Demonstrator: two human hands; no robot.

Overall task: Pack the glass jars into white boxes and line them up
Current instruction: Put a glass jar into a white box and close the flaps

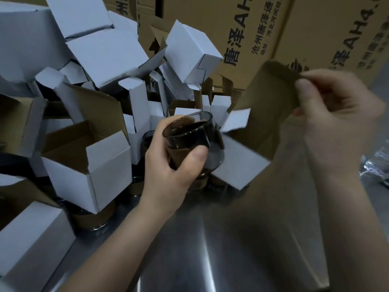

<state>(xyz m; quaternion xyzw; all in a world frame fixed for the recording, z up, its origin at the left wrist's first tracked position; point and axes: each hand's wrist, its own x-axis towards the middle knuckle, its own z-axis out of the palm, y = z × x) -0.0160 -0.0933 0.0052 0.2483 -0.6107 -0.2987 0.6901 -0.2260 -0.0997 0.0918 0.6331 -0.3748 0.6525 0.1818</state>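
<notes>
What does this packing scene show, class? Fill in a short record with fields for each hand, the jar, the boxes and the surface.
left hand: grips a dark glass jar, tilted, mouth up and away
right hand: holds an open box by its top flap, brown inside facing the jar
jar: outside the box, at its opening
white boxes: piled loosely at the back left, many open
cartons: brown, printed, behind the pile
table: bare metal
</notes>
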